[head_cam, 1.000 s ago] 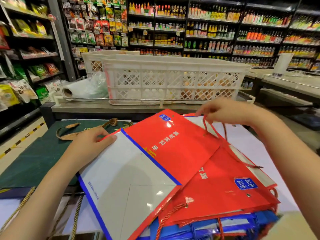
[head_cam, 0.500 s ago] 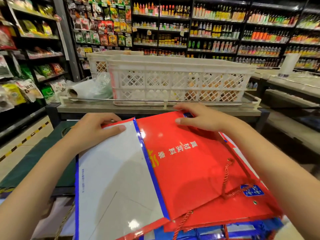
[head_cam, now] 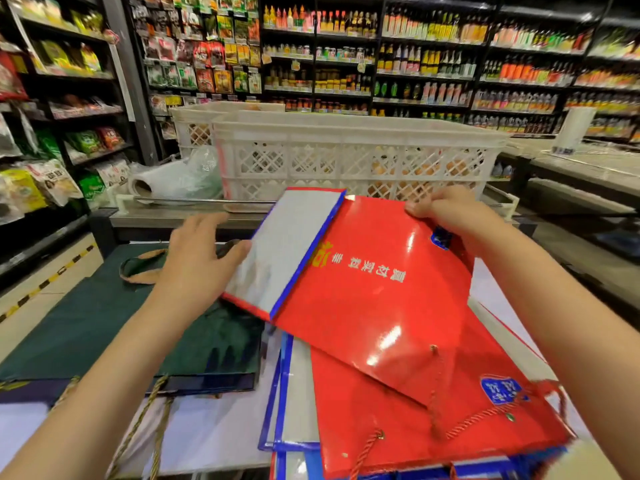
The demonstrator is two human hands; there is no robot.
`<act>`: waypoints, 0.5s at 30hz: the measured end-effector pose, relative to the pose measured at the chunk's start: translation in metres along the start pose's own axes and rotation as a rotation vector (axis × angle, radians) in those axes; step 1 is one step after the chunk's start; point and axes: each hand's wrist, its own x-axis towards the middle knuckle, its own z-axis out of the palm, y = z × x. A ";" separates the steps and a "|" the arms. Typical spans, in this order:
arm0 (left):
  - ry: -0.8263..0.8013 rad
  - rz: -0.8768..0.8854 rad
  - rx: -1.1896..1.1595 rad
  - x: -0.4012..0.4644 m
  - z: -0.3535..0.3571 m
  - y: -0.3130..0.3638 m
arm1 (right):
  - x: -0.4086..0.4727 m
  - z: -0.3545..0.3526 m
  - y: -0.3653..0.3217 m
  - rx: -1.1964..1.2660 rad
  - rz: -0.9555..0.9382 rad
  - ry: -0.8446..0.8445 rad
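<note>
Right hand (head_cam: pixel 450 213) pinches the red paper gift bag (head_cam: pixel 374 306) by its top edge, tilting it clear of the bag stack (head_cam: pixel 398 441). Left hand (head_cam: pixel 197 261), fingers straight, steadies the bag's white side.

Bright overhead light, white glare on the glossy red bag (head_cam: pixel 381 306), blurred left hand (head_cam: pixel 197 261), fisheye-bent edges.

Bare forearms (head_cam: pixel 114 368), left hand (head_cam: pixel 197 261), right hand (head_cam: pixel 450 216), slim fingers (head_cam: pixel 420 210)

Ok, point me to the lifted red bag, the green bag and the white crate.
red bag (head_cam: pixel 363 313): head view, on its glossy red face.
green bag (head_cam: pixel 86 323): head view, on its flat side panel.
white crate (head_cam: pixel 346 161): head view, on its lattice front wall.
</note>
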 end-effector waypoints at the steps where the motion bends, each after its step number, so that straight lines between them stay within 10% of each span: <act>1: 0.011 -0.054 -0.039 -0.006 0.006 0.002 | -0.002 -0.003 0.002 0.059 0.067 0.016; 15: -0.319 -0.290 -0.611 -0.064 0.055 0.056 | -0.058 -0.019 0.054 0.521 0.459 -0.074</act>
